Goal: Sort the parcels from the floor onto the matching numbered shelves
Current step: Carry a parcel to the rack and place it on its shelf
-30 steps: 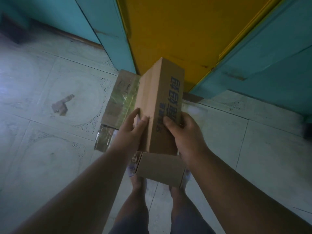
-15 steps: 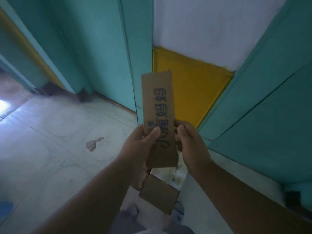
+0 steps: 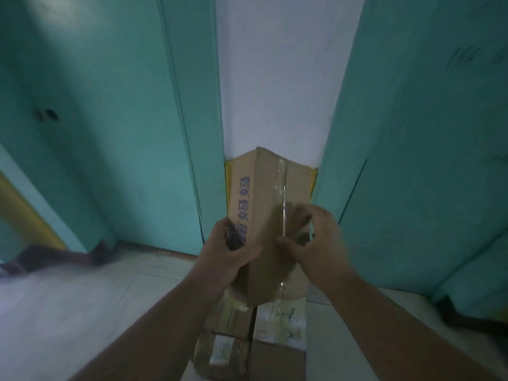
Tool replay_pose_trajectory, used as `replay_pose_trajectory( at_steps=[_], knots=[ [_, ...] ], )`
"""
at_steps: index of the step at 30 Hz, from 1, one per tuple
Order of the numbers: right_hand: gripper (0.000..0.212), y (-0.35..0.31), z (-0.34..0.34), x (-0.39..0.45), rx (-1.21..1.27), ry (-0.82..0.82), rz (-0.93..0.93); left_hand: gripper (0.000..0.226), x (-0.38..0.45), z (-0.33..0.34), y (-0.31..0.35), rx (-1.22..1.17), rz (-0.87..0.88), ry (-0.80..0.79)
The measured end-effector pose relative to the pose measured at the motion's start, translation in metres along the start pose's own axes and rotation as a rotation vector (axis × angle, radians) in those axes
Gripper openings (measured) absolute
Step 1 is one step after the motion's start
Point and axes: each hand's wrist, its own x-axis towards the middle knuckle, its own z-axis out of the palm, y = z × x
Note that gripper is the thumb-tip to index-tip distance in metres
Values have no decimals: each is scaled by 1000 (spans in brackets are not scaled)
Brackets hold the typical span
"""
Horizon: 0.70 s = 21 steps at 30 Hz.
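Holding the long brown taped cardboard parcel (image 3: 270, 215) upright at chest height, my left hand (image 3: 225, 253) clamps its edge, my blurred right hand (image 3: 316, 237) grips its taped face; seems light, stiff, tape slippery.

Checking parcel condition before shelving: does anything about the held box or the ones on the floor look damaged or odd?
Nothing clearly damaged. The cardboard box in both hands looks intact, its clear tape seam sealed. The floor parcels are heavily taped; blur hides detail.
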Motion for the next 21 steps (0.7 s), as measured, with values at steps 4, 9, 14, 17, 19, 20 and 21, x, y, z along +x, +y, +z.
replay_pose_trajectory(
  at_steps=[4,9,14,17,19,20,21],
  knots=[
    [87,-1,-26,-8,292,41,174,59,-12,-11,13,-186,-6,-183],
    [58,-10,-58,-27,437,1,172,71,-19,1,27,-137,4,-340],
    [70,6,-107,-59,675,18,160,49,-30,47,26,-278,-58,-358],
    [73,27,-148,-91,666,86,167,33,-36,104,13,-320,-122,-297],
    [83,42,-177,-113,518,177,173,27,-45,158,7,-207,-53,-213],
    [93,50,-192,-125,430,218,180,25,-50,187,4,-129,-1,-162],
    [104,59,-208,-136,355,266,196,28,-56,217,1,-50,37,-104]
  ],
)
